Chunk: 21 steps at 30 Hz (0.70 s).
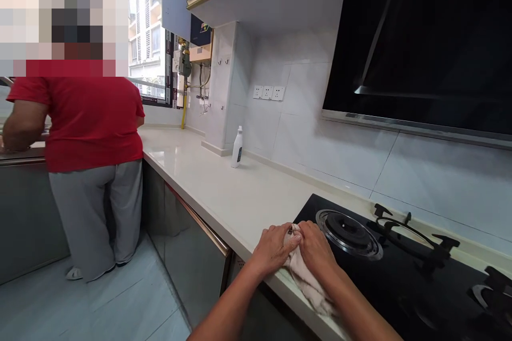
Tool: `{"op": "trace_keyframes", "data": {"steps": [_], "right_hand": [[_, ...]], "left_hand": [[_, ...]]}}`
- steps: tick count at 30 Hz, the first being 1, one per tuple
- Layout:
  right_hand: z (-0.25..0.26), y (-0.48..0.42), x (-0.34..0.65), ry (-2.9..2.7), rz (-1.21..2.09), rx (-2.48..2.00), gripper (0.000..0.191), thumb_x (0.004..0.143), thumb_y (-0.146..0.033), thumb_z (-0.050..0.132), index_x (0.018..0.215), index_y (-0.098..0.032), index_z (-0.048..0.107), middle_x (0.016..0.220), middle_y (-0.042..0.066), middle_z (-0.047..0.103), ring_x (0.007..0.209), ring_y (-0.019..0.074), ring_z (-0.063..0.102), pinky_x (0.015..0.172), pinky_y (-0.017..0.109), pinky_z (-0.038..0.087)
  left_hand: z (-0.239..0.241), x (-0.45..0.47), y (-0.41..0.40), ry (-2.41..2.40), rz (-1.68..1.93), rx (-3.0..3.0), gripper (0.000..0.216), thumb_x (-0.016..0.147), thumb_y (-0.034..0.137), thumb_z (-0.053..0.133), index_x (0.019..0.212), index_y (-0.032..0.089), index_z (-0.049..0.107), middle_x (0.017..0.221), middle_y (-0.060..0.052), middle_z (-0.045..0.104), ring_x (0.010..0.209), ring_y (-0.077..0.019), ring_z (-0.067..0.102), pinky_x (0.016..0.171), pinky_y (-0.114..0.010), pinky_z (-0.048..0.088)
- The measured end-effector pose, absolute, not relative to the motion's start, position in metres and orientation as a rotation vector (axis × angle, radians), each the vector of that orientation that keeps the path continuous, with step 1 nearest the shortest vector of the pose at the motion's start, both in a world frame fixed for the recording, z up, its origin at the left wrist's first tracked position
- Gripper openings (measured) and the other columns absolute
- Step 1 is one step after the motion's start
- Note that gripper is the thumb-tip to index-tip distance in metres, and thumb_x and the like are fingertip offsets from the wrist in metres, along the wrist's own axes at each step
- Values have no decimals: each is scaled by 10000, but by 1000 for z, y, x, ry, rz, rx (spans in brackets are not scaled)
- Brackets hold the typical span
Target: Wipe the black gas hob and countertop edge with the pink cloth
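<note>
My left hand (272, 248) and my right hand (317, 244) are close together at the front left corner of the black gas stove (384, 287). Both have their fingers curled round a pale, crumpled cloth (301, 272). The cloth hangs down between my forearms along the counter's front edge. A small dark spot shows on the cloth by my left fingers. Just right of my hands is a round burner (346, 232) without its pan support on top. One black pan support (416, 234) stands askew farther back on the stove.
A white bottle (237, 148) stands upright on the pale counter (224, 192) near the wall. A dark range hood (424, 48) overhangs the stove. Another person in a red shirt (92, 117) stands at the far left counter, facing away. Wall sockets (269, 92) sit above the counter.
</note>
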State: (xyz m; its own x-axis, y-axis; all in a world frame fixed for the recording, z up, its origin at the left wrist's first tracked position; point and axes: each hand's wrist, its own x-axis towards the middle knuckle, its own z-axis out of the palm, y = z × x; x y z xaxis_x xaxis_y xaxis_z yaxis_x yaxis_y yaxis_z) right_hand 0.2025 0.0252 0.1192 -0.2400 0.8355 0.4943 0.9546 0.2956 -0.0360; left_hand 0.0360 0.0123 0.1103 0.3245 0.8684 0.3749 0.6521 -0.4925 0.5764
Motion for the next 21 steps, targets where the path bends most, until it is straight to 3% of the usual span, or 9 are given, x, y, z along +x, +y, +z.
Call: {"op": "trace_keyframes", "data": {"steps": [3, 6, 11, 15, 21], "right_hand": [[130, 44, 198, -2066, -467, -1692, 215, 970, -391, 590, 1020, -188, 640, 1090, 40, 637, 1036, 186, 592, 942, 423, 501], [133, 51, 195, -2017, -502, -1737, 273, 973, -425, 575, 1098, -191, 640, 1182, 64, 622, 1120, 219, 575, 996, 477, 475], [118, 30, 203, -2182, -370, -1640, 406, 1043, -448, 354, 1300, -259, 605, 1192, 73, 666, 1115, 217, 597, 969, 421, 463], [104, 4, 222, -2349, -283, -1516, 559, 1008, -550, 377, 1483, -276, 486, 1498, 76, 547, 1358, 233, 491, 1151, 431, 344], [100, 18, 250, -2342, -214, -1591, 627, 1016, -544, 295, 1539, -223, 425, 1578, 77, 462, 1444, 236, 422, 1205, 441, 294]], "left_hand": [[108, 36, 14, 1359, 973, 2261, 645, 1029, 639, 358, 1555, 268, 388, 1449, -76, 605, 1304, -288, 544, 1088, -413, 390], [107, 37, 12, 1377, 965, 2253, 703, 1000, 640, 432, 1566, 226, 380, 1485, -97, 572, 1342, -295, 514, 1113, -420, 377], [107, 36, 9, 1344, 984, 2254, 731, 986, 654, 451, 1563, 209, 392, 1580, -105, 472, 1415, -285, 451, 1171, -407, 325], [110, 35, 7, 1354, 961, 2249, 665, 1025, 616, 368, 1560, 222, 397, 1541, -89, 522, 1386, -278, 475, 1144, -417, 347], [114, 35, 6, 1344, 920, 2295, 589, 1029, 613, 388, 1520, 293, 452, 1503, -39, 563, 1357, -277, 484, 1128, -443, 341]]}}
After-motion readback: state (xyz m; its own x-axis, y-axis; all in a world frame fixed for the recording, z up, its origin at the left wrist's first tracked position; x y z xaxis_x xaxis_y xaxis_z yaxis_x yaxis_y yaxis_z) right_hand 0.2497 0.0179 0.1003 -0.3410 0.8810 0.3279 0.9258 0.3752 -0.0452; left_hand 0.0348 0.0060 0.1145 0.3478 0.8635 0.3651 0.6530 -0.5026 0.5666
